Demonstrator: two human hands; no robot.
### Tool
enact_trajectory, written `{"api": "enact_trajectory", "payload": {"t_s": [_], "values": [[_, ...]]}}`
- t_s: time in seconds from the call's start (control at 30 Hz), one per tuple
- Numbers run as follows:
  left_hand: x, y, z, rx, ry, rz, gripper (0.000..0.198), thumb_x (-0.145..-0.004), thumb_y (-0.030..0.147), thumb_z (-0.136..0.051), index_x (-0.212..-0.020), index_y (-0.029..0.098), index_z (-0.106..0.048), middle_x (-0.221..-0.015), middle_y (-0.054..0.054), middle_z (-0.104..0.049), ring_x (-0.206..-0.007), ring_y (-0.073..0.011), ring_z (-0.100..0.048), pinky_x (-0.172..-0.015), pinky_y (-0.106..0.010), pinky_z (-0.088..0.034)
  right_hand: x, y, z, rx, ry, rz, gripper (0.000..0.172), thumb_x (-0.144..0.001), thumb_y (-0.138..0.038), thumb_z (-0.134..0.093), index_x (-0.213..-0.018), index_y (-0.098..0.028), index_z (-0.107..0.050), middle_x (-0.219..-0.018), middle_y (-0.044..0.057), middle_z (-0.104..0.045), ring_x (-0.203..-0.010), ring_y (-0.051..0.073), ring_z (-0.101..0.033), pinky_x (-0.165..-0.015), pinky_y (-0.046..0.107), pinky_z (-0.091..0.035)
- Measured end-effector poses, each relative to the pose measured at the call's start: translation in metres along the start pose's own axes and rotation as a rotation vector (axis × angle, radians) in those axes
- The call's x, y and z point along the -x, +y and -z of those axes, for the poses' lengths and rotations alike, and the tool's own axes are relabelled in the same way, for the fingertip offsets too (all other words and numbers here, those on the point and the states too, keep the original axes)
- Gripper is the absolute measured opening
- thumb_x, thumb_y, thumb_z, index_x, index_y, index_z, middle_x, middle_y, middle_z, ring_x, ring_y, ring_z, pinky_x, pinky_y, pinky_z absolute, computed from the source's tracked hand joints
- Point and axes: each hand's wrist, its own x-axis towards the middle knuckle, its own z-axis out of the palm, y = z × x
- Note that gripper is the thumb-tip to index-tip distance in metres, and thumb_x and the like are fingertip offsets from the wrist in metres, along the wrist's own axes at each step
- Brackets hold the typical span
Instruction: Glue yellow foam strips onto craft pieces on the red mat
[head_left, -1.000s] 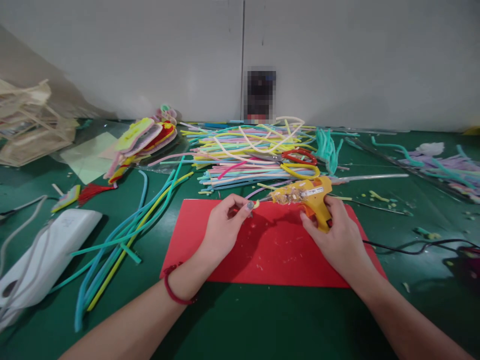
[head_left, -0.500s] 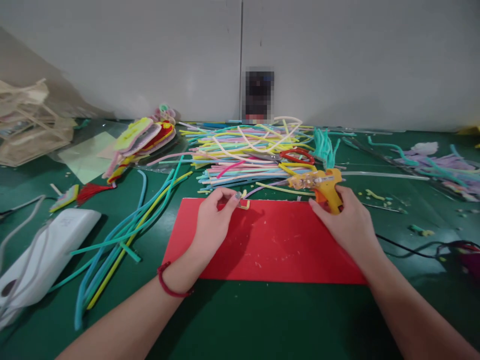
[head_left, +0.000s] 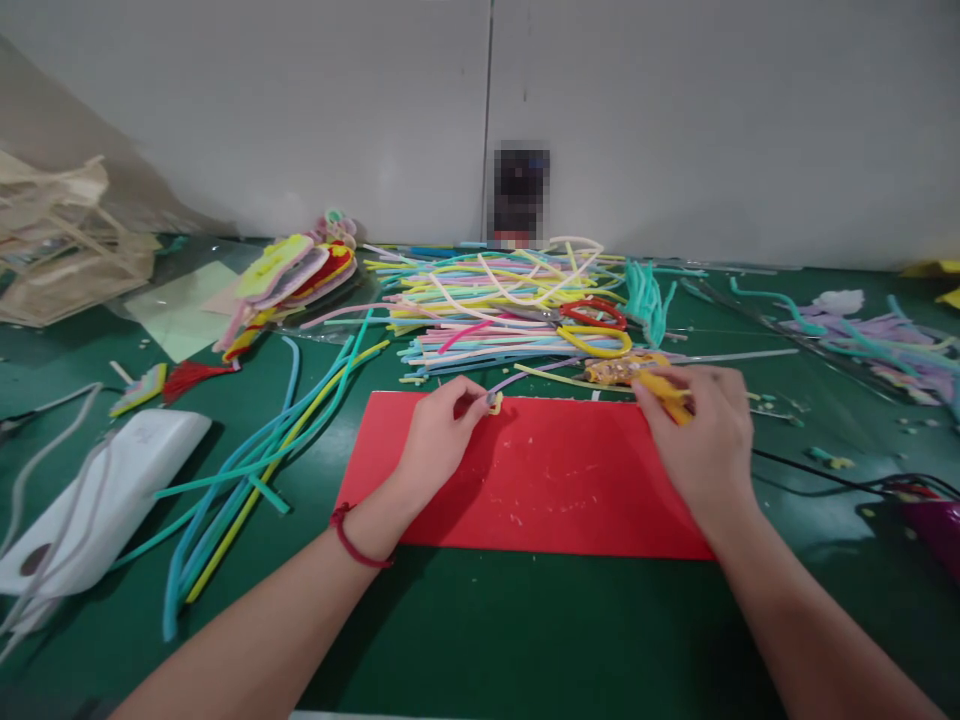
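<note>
My left hand (head_left: 450, 425) is closed in a pinch above the far edge of a red board (head_left: 540, 490). Between its thumb and finger is a small pale yellow piece (head_left: 495, 403), its shape partly hidden by the fingertips. At the board's far right corner, my right hand (head_left: 701, 440) is wrapped around the handle of a yellow hot glue gun (head_left: 622, 369). The gun's nozzle end faces left, and a clear glue stick (head_left: 750, 355) sticks out behind it to the right. Most of the handle is hidden by my fingers.
Pastel fuzzy stems (head_left: 495, 290) are heaped beyond the board, with scissors (head_left: 596, 325) on top. More blue, green and yellow stems (head_left: 255, 480) lie left, beside a white power strip (head_left: 112, 500). A black cord (head_left: 817, 470) runs right from the glue gun. Finished-looking fuzzy decorations (head_left: 292, 275) sit back left.
My right hand has closed over the glue gun's handle, and the gun has tipped and shifted slightly. The left hand has moved a little to the right with the yellow piece. The view has shifted slightly.
</note>
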Motion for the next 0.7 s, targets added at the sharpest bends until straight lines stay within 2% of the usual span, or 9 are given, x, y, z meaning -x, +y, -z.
{"api": "enact_trajectory", "payload": {"t_s": [0.07, 0.13, 0.17, 0.23, 0.3, 0.43, 0.57, 0.63, 0.7], "values": [[0.001, 0.002, -0.001, -0.002, -0.049, -0.039, 0.013, -0.086, 0.026, -0.051, -0.077, 0.02, -0.059, -0.079, 0.0, -0.067, -0.076, -0.0152, -0.061, -0.067, -0.026, -0.044, 0.008, -0.014, -0.004, -0.252, -0.213, 0.014, 0.021, -0.086, -0.038, -0.05, -0.089, -0.02, -0.061, -0.087, 0.007, -0.06, -0.08, 0.02, -0.059, -0.072, 0.037, -0.05], [0.002, 0.004, -0.001, -0.002, -0.1, -0.074, 0.013, -0.086, 0.024, -0.052, -0.077, 0.02, -0.06, -0.079, -0.001, -0.067, -0.075, -0.0147, -0.062, -0.068, -0.026, -0.045, 0.017, -0.025, -0.01, -0.419, -0.462, -0.021, 0.021, -0.087, -0.038, -0.049, -0.085, -0.021, -0.061, -0.083, 0.005, -0.061, -0.07, 0.016, -0.06, -0.063, 0.03, -0.051], [0.003, 0.005, -0.001, 0.006, -0.129, -0.091, 0.012, -0.085, 0.023, -0.052, -0.077, 0.02, -0.06, -0.079, -0.001, -0.067, -0.075, -0.0145, -0.062, -0.068, -0.026, -0.045, 0.02, -0.029, -0.013, -0.464, -0.537, -0.046, 0.021, -0.087, -0.038, -0.049, -0.085, -0.021, -0.061, -0.082, 0.005, -0.061, -0.067, 0.015, -0.06, -0.06, 0.029, -0.051], [0.004, 0.007, -0.001, 0.041, -0.188, -0.121, 0.011, -0.085, 0.022, -0.052, -0.078, 0.02, -0.06, -0.08, -0.001, -0.068, -0.077, -0.0143, -0.063, -0.07, -0.026, -0.046, 0.023, -0.035, -0.018, -0.502, -0.605, -0.107, 0.021, -0.086, -0.039, -0.05, -0.085, -0.021, -0.061, -0.08, 0.004, -0.062, -0.063, 0.014, -0.059, -0.056, 0.027, -0.049], [0.004, 0.007, -0.001, 0.087, -0.224, -0.131, 0.011, -0.085, 0.021, -0.052, -0.077, 0.019, -0.06, -0.08, -0.001, -0.068, -0.077, -0.0141, -0.063, -0.072, -0.026, -0.047, 0.02, -0.039, -0.021, -0.486, -0.638, -0.134, 0.019, -0.084, -0.037, -0.053, -0.085, -0.021, -0.063, -0.08, 0.004, -0.065, -0.065, 0.015, -0.06, -0.058, 0.027, -0.049], [0.003, 0.006, -0.001, 0.147, -0.206, -0.078, 0.012, -0.085, 0.02, -0.05, -0.076, 0.019, -0.058, -0.077, -0.001, -0.067, -0.076, -0.0139, -0.063, -0.071, -0.026, -0.047, 0.01, -0.044, -0.024, -0.406, -0.704, -0.131, 0.015, -0.079, -0.034, -0.058, -0.081, -0.022, -0.065, -0.078, 0.002, -0.067, -0.07, 0.016, -0.059, -0.064, 0.029, -0.048], [0.002, 0.005, -0.001, 0.149, -0.211, -0.066, 0.012, -0.085, 0.019, -0.05, -0.075, 0.019, -0.057, -0.076, -0.001, -0.066, -0.075, -0.0142, -0.063, -0.071, -0.027, -0.047, 0.011, -0.049, -0.029, -0.385, -0.599, -0.133, 0.018, -0.08, -0.038, -0.059, -0.083, -0.022, -0.066, -0.08, 0.002, -0.066, -0.064, 0.015, -0.056, -0.06, 0.028, -0.046], [0.002, 0.005, -0.002, 0.139, -0.226, -0.087, 0.012, -0.085, 0.02, -0.05, -0.075, 0.019, -0.057, -0.077, -0.001, -0.066, -0.075, -0.0143, -0.062, -0.072, -0.027, -0.047, 0.016, -0.051, -0.031, -0.369, -0.56, -0.074, 0.019, -0.081, -0.039, -0.058, -0.087, -0.024, -0.067, -0.084, 0.002, -0.064, -0.063, 0.014, -0.055, -0.058, 0.027, -0.045], [0.002, 0.004, -0.002, 0.133, -0.23, -0.1, 0.012, -0.085, 0.021, -0.05, -0.076, 0.019, -0.057, -0.077, -0.001, -0.066, -0.075, -0.0141, -0.062, -0.071, -0.027, -0.047, 0.02, -0.054, -0.033, -0.314, -0.574, 0.011, 0.018, -0.083, -0.038, -0.057, -0.092, -0.027, -0.067, -0.086, 0.002, -0.062, -0.061, 0.013, -0.054, -0.055, 0.026, -0.042]]}}
